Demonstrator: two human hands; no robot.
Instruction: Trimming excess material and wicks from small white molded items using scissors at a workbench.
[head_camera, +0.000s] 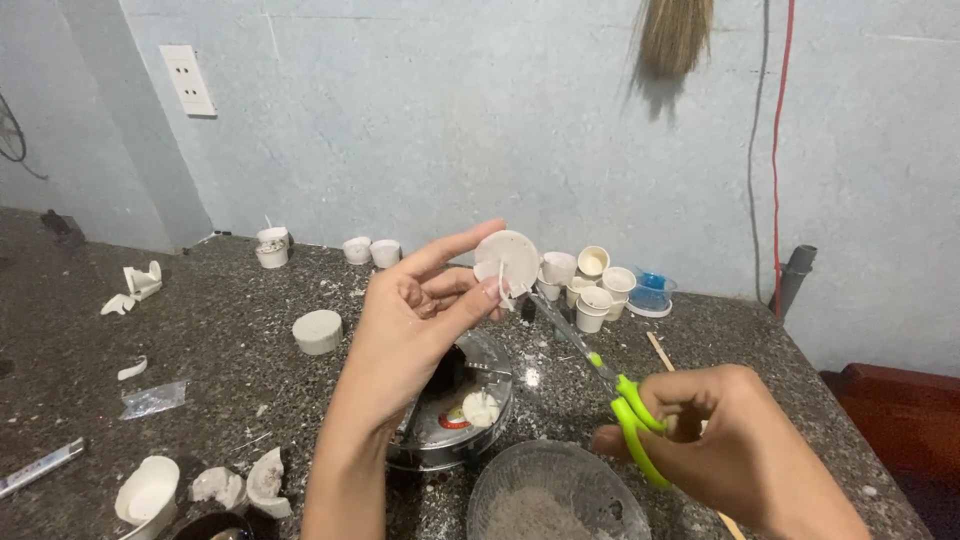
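While the left hand (420, 300) pinches a wax disc (507, 252), the right hand (735, 440) grips scissors (610, 390) above a powder-filled glass bowl (560, 495).

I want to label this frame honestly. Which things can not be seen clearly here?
- Head view: tips of the green-handled scissors blur behind the round white wax disc in the left hand.
- Metal pot: contents hidden by the left forearm.
- Glass bowl and right hand: cut by the bottom edge.

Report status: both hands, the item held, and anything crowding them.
Left hand pinches round white wax disc, wick showing. Right hand grips green-handled scissors, blades at wick. Metal pot below.
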